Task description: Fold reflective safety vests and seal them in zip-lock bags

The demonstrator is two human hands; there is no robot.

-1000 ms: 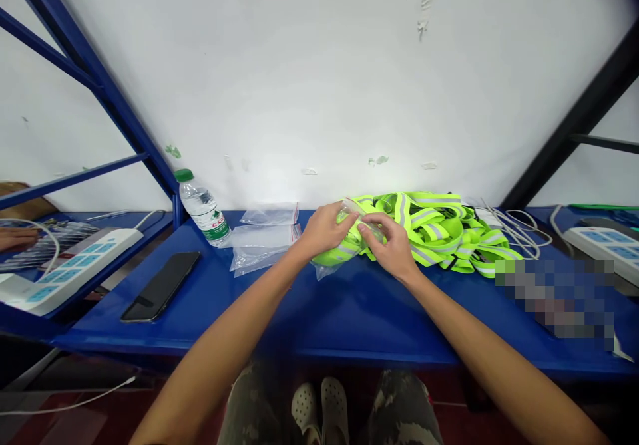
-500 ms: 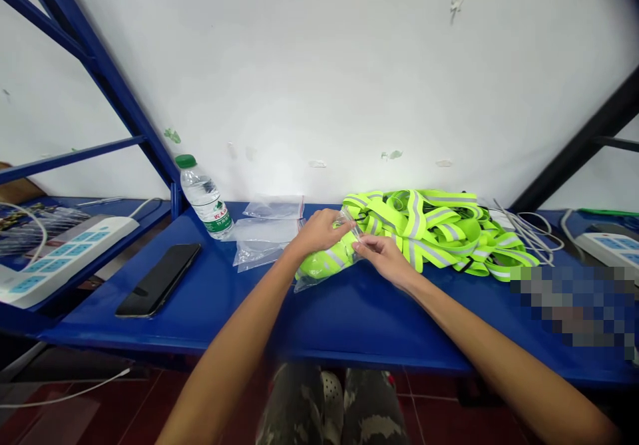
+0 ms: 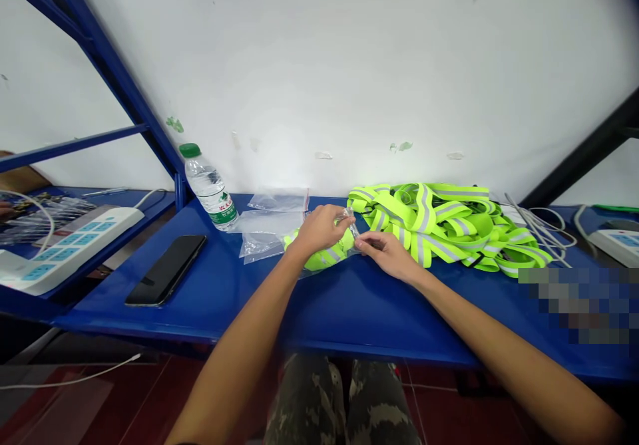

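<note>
A clear zip-lock bag (image 3: 329, 259) lies on the blue table, with a neon-yellow reflective strap bundled inside it. My left hand (image 3: 322, 229) rests over the bag, its fingers closed on the upper edge near the opening. The thumb and fingers of my right hand (image 3: 382, 249) pinch the same edge at its right end. Right behind my hands is a tangled heap of neon-yellow reflective straps (image 3: 439, 225) with grey stripes. Several flat, clear zip-lock bags (image 3: 272, 222) lie to the left of my left hand.
A water bottle (image 3: 210, 189) with a green cap stands at the back left, by the wall. Nearer me lies a black phone (image 3: 167, 269). Power strips (image 3: 74, 242) flank the table, and a white cable (image 3: 554, 232) coils right of the straps. Blue frame bars rise on the left.
The bag has turned a little and its left end now reaches farther left under my left hand. Both hands keep hold of its edge. The whole view has shifted slightly.
</note>
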